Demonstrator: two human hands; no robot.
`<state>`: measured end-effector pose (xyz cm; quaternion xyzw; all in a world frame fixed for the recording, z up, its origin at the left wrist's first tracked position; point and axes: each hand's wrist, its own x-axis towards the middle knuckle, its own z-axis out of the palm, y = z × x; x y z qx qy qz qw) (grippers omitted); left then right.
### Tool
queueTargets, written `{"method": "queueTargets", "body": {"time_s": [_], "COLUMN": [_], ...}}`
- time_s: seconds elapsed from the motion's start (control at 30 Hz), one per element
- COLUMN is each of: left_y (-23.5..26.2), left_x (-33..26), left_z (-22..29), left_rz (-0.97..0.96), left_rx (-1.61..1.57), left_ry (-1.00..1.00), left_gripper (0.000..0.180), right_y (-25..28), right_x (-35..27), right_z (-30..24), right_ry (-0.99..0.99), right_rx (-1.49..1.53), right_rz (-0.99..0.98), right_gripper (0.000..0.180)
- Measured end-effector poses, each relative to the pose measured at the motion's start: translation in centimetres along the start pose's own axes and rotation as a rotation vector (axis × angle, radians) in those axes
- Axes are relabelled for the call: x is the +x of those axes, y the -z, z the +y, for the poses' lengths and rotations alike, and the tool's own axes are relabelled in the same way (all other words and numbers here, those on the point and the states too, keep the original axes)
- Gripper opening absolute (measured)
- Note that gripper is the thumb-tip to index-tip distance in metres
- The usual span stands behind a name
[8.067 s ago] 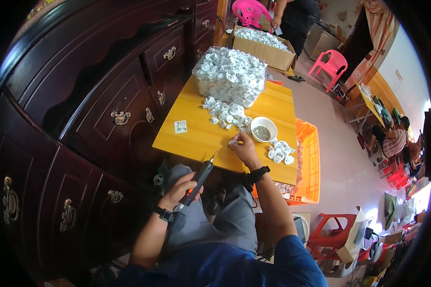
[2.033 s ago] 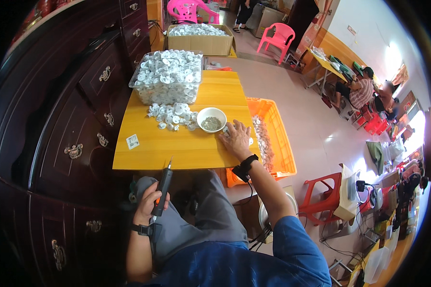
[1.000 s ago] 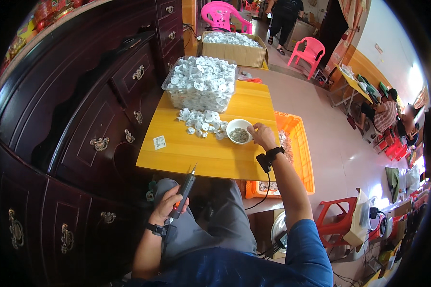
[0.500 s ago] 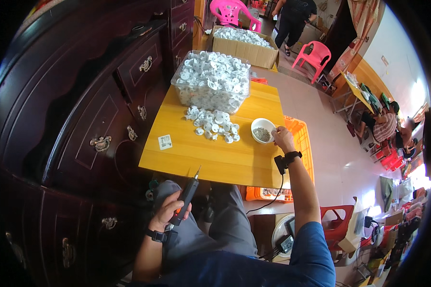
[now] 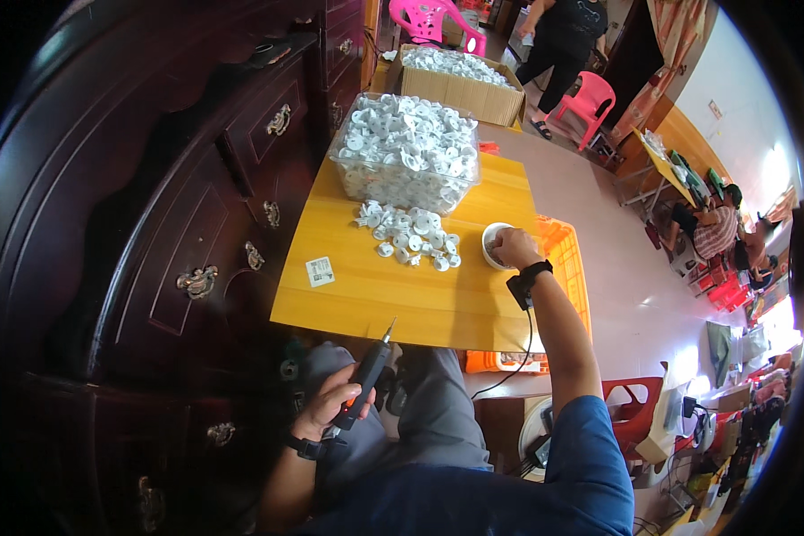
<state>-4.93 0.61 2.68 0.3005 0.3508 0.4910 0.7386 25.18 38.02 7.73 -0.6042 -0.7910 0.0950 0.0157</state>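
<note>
My left hand (image 5: 327, 406) is closed around a dark electric screwdriver (image 5: 369, 379), held above my lap with its thin bit pointing up and away toward the table edge. My right hand (image 5: 516, 247) dips into a small white bowl (image 5: 489, 239) at the right side of the yellow table (image 5: 393, 299). Its fingers are bent together, and the small grey metal pieces in the bowl are mostly covered by them. Left of the bowl lies a loose pile of small white plastic parts (image 5: 415, 234). Behind the pile stands a clear plastic tub (image 5: 393, 185) heaped with the same parts.
A cardboard box (image 5: 460, 100) of white parts stands behind the tub. A white label (image 5: 319, 272) lies on the table's left. Dark drawers (image 5: 188, 232) line the left side; an orange crate (image 5: 565, 259) stands beside the table. Another person (image 5: 567, 45) walks near a pink chair (image 5: 590, 103).
My right hand has gone from the bowl's rim down into the bowl. The screwdriver in my left hand has shifted slightly. In the background, the walking person has come nearer.
</note>
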Motion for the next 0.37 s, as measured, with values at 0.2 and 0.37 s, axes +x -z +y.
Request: {"method": "queueTargets", "body": {"time_s": [0.2, 0.37], "left_y": [0.6, 0.0], "left_x": [-1.1, -1.2], "left_z": [-0.5, -1.3], "left_rz": [0.025, 0.045], "left_rx": [0.011, 0.017], "left_ry": [-0.020, -0.111], "left_gripper": [0.044, 0.042], "right_y": [-0.1, 0.0], "right_x": [-0.3, -0.7], "right_z": [-1.1, -1.1], "right_ry": [0.025, 0.001], "right_rx": [-0.063, -0.039], "right_rz": [0.079, 0.049], "right_gripper": [0.016, 0.025]}}
